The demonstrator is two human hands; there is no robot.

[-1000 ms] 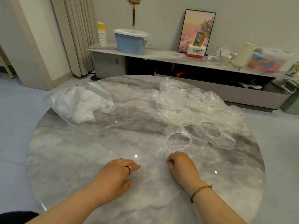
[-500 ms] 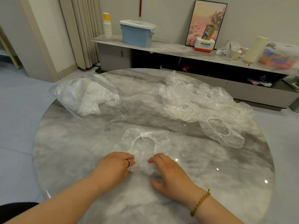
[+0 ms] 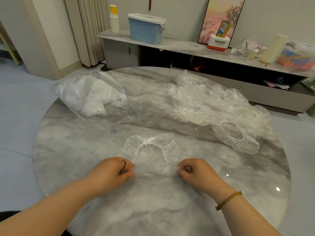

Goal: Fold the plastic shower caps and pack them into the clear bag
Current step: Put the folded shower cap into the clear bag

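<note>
One clear plastic shower cap (image 3: 150, 153) lies spread flat on the round marble table (image 3: 85, 167) just in front of me, its elastic rim showing as a white ring. My left hand (image 3: 113, 172) pinches its near left edge. My right hand (image 3: 196, 172) pinches its near right edge. A heap of several loose shower caps (image 3: 213, 106) covers the far right of the table. The clear bag (image 3: 88, 94) lies at the far left, holding white folded caps, its mouth facing right.
A scrap of clear film (image 3: 126, 119) lies between the bag and the spread cap. Beyond the table runs a low marble shelf (image 3: 187, 46) with a blue bin (image 3: 144, 28), a cup stack (image 3: 114, 19) and a framed picture (image 3: 221, 21). Grey floor surrounds the table.
A cap was pulled from the heap to the table's near middle. My hands have moved apart to its two near corners, spreading it flat. The camera has tilted closer.
</note>
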